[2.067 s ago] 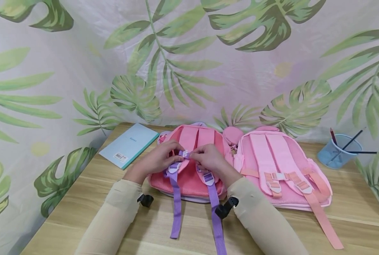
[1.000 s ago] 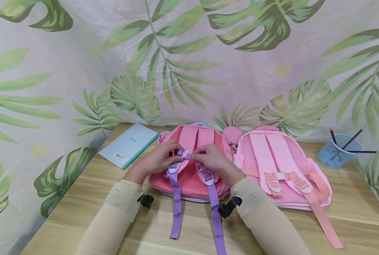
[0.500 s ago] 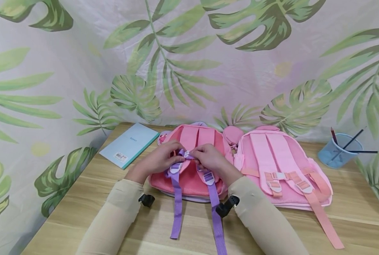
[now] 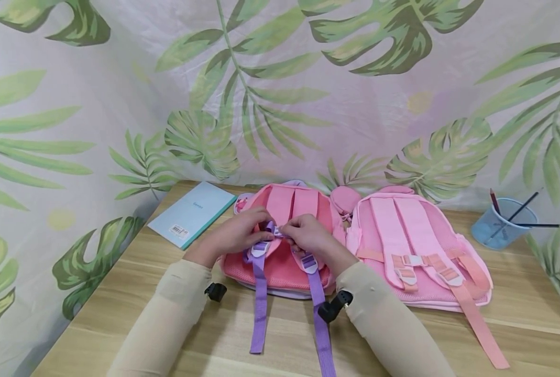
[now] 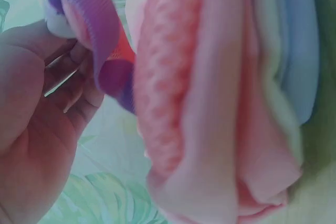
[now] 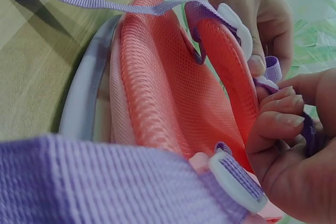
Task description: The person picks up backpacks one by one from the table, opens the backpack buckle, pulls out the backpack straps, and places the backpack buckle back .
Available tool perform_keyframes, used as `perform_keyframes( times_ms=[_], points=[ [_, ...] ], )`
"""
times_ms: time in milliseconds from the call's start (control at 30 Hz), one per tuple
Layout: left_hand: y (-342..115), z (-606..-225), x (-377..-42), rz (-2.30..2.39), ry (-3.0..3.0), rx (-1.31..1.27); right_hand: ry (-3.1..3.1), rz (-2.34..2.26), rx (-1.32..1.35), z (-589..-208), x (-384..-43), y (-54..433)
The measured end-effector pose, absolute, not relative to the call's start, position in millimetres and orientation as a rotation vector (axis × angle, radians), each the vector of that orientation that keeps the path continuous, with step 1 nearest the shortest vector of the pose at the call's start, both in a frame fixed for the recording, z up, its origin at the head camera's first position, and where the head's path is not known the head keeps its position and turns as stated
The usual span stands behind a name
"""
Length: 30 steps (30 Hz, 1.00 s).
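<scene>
A coral-pink backpack (image 4: 280,275) lies with its straps facing up in the head view. Over its shoulder straps, my left hand (image 4: 239,233) pinches the purple chest-strap webbing by a small white buckle (image 4: 277,231). From the other side my right hand (image 4: 310,234) pinches the same chest strap, its fingertips close to the buckle. The right wrist view shows the buckle (image 6: 266,83) between both hands, partly covered by fingers. I cannot tell whether its halves are joined. White strap adjusters (image 4: 260,248) sit below, with purple strap tails (image 4: 260,314) hanging onto the table.
A light-pink backpack (image 4: 432,230) with a fastened chest buckle lies to the right, its orange strap tail trailing forward. A pink round pouch (image 4: 344,200) sits between the bags. The blue notebook (image 4: 192,212) is at left, a blue mesh pencil cup (image 4: 502,228) at far right.
Both hands stay at the chest strap. The right fingers have shifted slightly left towards the left hand, and the buckle has turned a little, with less purple webbing showing between the hands.
</scene>
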<state>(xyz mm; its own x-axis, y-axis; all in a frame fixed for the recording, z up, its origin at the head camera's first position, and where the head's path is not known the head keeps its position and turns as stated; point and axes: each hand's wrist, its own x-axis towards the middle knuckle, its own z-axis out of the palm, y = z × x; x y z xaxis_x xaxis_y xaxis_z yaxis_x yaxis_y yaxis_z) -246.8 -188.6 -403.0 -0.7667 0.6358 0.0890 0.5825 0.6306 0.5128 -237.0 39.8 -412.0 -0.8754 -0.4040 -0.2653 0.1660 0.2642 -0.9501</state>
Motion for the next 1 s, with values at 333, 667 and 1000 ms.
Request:
perform_keyframes(
  times_ms=[333, 667, 1000],
  points=[
    [-190.6, -401.5, -255.3, 0.685, 2.666, 1.053, 1.982, -1.713, -0.163, -415.3, -236.2, 38.8],
    [-190.1, -412.3, -256.7, 0.785, 2.631, 1.019, 1.957, -1.712, -0.154, -415.7, -235.7, 38.7],
    [-191.1, -417.7, -256.9, 0.845, 2.596, 0.996, 1.946, -1.718, -0.152, -411.2, -233.9, 40.4]
  ],
)
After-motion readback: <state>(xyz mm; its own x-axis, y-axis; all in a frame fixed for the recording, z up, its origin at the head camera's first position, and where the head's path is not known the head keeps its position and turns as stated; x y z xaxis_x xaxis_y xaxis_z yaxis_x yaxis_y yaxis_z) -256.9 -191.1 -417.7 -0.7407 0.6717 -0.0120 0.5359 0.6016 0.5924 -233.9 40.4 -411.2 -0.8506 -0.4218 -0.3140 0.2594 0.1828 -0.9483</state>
